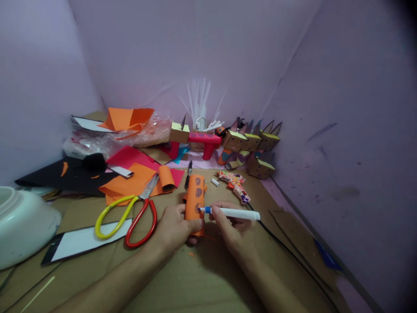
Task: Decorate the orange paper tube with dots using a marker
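An orange paper tube [194, 191] stands lengthwise near the middle of the cardboard-covered table, with several dark spots down its upper side. My left hand [176, 227] is closed round its near end, the thumb lying on top. Between the thumb and fingers of my right hand [232, 224] is a white marker [239, 213] with a blue collar, its tip touching the lowest spot on the tube. Beyond the tube lie a small white cap [215, 182] and a black pen [189, 174]. A shorter orange tube [167, 178] is to the left.
Scissors [143, 198] with yellow and red handles lie left of my left hand. A patterned glue gun [236, 184] with a black cord is at right. Behind are cardboard animal heads [236, 140], white sticks [198, 102] and orange paper [127, 119]. A white container [26, 226] stands left.
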Available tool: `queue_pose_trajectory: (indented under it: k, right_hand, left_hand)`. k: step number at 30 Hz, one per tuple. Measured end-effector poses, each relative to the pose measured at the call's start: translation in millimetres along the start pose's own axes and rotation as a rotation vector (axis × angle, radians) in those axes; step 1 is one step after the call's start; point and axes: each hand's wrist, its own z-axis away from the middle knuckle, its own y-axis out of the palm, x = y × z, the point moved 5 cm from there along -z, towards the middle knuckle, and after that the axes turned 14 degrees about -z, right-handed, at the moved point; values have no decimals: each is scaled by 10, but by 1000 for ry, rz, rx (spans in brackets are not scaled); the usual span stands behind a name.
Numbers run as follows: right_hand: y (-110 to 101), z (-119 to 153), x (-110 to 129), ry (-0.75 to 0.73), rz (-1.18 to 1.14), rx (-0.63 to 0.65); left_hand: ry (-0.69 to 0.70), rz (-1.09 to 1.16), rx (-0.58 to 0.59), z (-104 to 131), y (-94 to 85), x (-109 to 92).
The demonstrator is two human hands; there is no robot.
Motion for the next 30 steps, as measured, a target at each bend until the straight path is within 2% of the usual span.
queue_pose_trajectory:
  k: [5, 19, 25, 30]
  right_hand:
    - [-21, -4, -5, 17, 3, -44]
    - [20, -27, 62, -20, -2, -5]
    - [12, -32, 82, -26, -24, -40]
    - [19, -31, 57, -7, 3, 7]
  left_hand:
    - [-17, -17, -6, 4, -2, 13]
    - [-1, 11, -9, -3, 2, -1]
    - [-2, 16, -15, -47, 0, 38]
    - [4, 34, -11, -61, 4, 53]
